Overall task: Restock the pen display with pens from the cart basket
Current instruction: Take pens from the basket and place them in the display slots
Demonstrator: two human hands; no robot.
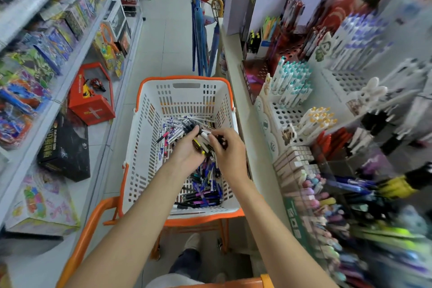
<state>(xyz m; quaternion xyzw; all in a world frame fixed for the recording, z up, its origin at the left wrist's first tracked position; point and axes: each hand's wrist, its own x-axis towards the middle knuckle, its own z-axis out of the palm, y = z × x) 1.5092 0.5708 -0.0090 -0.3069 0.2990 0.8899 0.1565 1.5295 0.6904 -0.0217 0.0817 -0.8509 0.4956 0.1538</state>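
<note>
Dozens of loose pens [201, 190] lie heaped in the white slotted basket [149, 100], mostly toward its near and right-hand side. Barrels are mixed: blue, black, purple, some white with print. Left hand [185, 151] is over the middle of the basket, palm up, grip curled round a small bundle [190, 127] of dark and white pens. Right hand [230, 151] is just beside it, touching the same bundle, grip pinching at pen ends with thumb and fingertips; which single pen, cannot tell. Pen display [292, 84] stands to the right of the basket: white perforated tiers, pens upright in holes, several holes bare.

Handling, as a judgement: pens are light, stiff, smooth plastic, thin cylinders, so they roll and slide against each other. A bundle fans out if held loose. Best to take it round the middle of the barrels, tips all one way, and squeeze firmly. Clips and caps likely snag on neighbours in the heap, so lift straight up out of the basket. Not fragile, though caps and click-tops could pop off. For a single pen, pinch mid-barrel or near the cap to seat it in a hole.

Basket is hard plastic with an orange rim and slotted walls; thin pens could poke through the slots. Orange tube cart frame [88, 229] sits under the basket, metal by the look.
</note>
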